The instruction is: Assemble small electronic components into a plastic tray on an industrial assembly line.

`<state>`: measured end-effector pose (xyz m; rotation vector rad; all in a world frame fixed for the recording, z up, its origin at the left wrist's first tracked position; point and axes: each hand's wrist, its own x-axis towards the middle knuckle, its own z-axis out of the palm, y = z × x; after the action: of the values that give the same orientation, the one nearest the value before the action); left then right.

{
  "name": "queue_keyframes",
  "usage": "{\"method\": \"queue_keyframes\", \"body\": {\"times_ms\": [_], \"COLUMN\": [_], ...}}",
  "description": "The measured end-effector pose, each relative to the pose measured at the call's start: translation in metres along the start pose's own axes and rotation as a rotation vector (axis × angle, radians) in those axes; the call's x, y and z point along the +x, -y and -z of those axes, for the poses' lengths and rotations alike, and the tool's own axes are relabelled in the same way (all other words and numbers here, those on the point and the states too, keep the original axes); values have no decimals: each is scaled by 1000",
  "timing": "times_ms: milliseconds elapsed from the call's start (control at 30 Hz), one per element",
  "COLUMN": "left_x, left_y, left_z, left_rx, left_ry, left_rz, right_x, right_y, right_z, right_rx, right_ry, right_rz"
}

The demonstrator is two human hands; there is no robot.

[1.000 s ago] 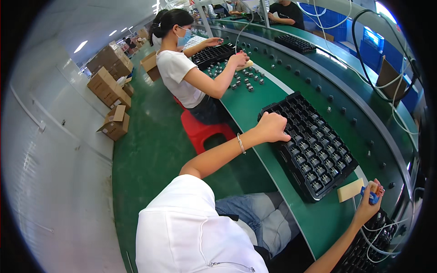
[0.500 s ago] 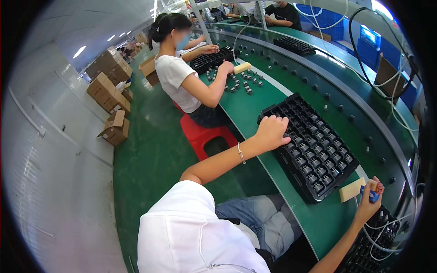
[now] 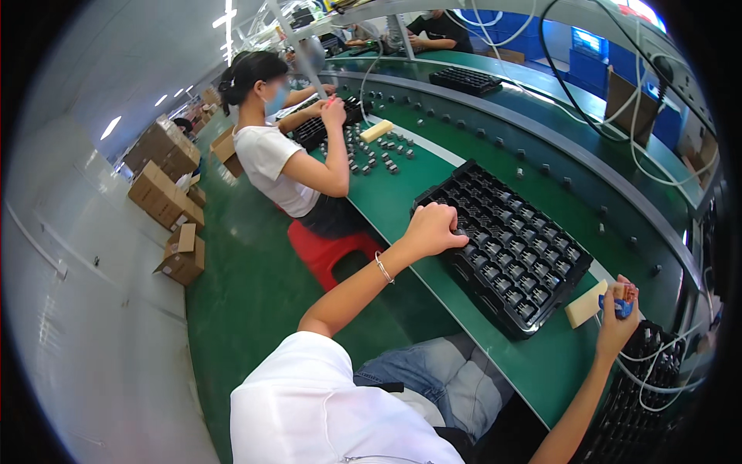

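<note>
My left hand (image 3: 434, 230) rests over the left part of a black compartment tray (image 3: 495, 308), fingers curled and thumb pointing in at the cells. Whatever its fingertips grip, if anything, is hidden. Small grey metallic parts (image 3: 519, 271) fill many cells toward the near right. Off the tray's right end, my right hand (image 3: 618, 321) is closed round a small blue and orange-red object (image 3: 618, 304) whose kind I cannot make out. Right beside that hand, a pale yellow foam block (image 3: 586, 304) lies on the green bench (image 3: 510, 379).
More black trays (image 3: 645, 387) sit at the lower right, with white cables (image 3: 657, 357) across them. Behind my tray runs a green conveyor (image 3: 495, 182) carrying scattered parts. A co-worker (image 3: 274, 158) sits on a red stool (image 3: 317, 251) to the left, beside loose parts (image 3: 379, 157).
My view has turned, shifting the scene left. My hands keep about the same places by the tray and foam block. The co-worker's near hand has risen from the loose parts.
</note>
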<state>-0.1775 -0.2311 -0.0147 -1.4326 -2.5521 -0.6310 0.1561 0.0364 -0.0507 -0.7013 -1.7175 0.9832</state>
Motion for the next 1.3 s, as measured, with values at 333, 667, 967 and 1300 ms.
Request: {"method": "queue_keyframes", "body": {"times_ms": [333,667,967,1300], "left_x": [13,18,13,21], "left_y": [-76,-189,-200,-198], "left_z": [-9,-50,-58,-59], "left_rx": [-861,-769,-914,-1064], "left_ry": [-38,172,193,370], "left_rz": [-85,-431,-484,-346], "right_x": [2,-9,-13,-12], "right_y": [19,27,29,15], "right_z": [-9,-3,-11,-11], "right_rx": [302,702,780,902], "right_ry": [57,351,347,470], "right_rz": [-93,-353,-456,-518]}}
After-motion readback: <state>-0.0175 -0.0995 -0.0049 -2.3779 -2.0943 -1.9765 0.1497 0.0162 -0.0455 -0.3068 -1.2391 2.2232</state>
